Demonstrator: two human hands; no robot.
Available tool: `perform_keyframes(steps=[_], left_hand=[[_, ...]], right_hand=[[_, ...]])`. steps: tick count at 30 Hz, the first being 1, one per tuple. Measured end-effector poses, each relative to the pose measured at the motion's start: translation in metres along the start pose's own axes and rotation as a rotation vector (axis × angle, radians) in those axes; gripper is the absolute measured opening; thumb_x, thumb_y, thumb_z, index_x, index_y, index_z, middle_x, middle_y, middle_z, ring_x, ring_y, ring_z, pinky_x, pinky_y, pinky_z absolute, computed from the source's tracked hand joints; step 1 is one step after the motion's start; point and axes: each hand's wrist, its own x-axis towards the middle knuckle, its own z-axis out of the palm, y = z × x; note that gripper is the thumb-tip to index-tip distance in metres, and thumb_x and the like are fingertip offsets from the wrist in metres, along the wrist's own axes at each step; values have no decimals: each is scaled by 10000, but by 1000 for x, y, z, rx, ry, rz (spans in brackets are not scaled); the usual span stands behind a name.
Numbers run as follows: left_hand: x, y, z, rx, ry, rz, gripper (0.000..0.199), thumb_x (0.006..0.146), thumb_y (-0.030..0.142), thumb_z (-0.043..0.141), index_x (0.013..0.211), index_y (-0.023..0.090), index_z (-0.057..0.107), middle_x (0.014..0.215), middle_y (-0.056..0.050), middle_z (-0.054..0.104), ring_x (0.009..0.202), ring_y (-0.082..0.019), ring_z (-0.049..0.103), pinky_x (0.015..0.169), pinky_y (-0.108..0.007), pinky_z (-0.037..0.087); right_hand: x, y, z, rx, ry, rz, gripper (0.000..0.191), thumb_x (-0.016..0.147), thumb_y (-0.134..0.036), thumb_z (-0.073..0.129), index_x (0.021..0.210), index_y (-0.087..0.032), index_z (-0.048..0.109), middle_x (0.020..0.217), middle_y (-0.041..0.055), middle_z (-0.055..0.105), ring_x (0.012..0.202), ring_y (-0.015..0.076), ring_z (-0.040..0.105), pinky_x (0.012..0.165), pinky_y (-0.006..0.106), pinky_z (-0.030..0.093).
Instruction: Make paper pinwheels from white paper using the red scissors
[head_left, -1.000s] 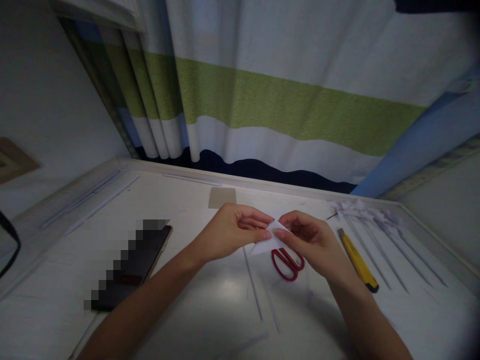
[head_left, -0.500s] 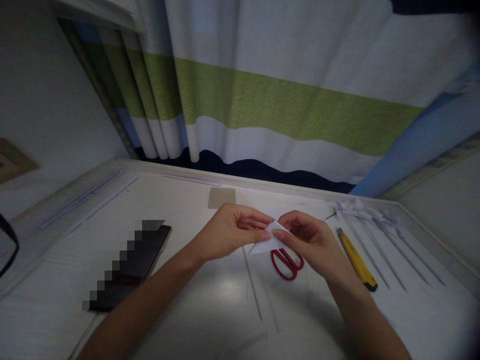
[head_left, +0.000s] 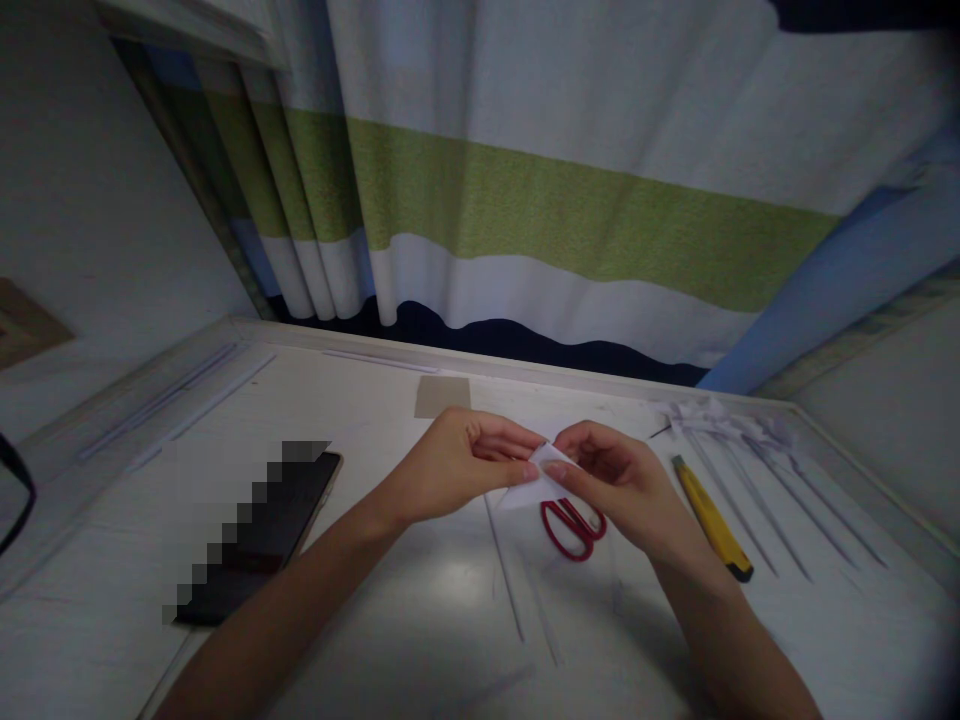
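Between my two hands is a small piece of folded white paper (head_left: 534,486), raised above the table. My left hand (head_left: 459,462) pinches its left side, with the thumb on the near face and the fingers behind. From the right, my right hand (head_left: 621,478) presses its thumb on the same face, fingers curled behind the paper. Red-handled scissors (head_left: 574,530) lie just below the paper; their blades are hidden. A thin white paper stick (head_left: 507,575) rests on the table under my left fingers.
A yellow box cutter (head_left: 711,518) lies right of my right hand, beside several paper sticks with crumpled white paper (head_left: 724,420) at their far ends. At the left is a dark phone (head_left: 292,530), partly pixelated. A beige square (head_left: 442,397) sits near the back edge, before the striped curtain (head_left: 525,190).
Both hands keep hold of the folded paper in nearly the same place. The paper's lower left corner shows slightly less distinctly; the view has shifted a little.
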Motion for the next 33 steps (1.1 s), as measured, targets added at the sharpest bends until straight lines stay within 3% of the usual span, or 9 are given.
perform_keyframes(steps=[6, 12, 33], left_hand=[[-2, 0, 2, 24, 24, 16, 176, 637, 168, 664, 777, 156, 559, 657, 6, 658, 599, -90, 598, 530, -158, 433], [-5, -1, 4, 11, 22, 38, 323, 645, 138, 644, 757, 203, 348, 701, 3, 668, 546, -74, 559, 498, -158, 405], [-6, 1, 4, 46, -34, -12, 319, 652, 138, 634, 739, 200, 332, 694, 0, 654, 571, -87, 574, 513, -173, 412]], right_hand=[[0, -1, -1, -31, -41, -4, 100, 701, -239, 637, 740, -184, 563, 649, -19, 558, 572, 99, 509, 518, 214, 396], [-1, -1, -1, -138, -106, -8, 80, 769, -268, 560, 803, -195, 561, 678, -11, 548, 617, 115, 502, 543, 231, 383], [-1, 1, 0, -54, -58, 32, 89, 748, -268, 582, 727, -182, 579, 621, -23, 524, 522, 89, 453, 445, 202, 336]])
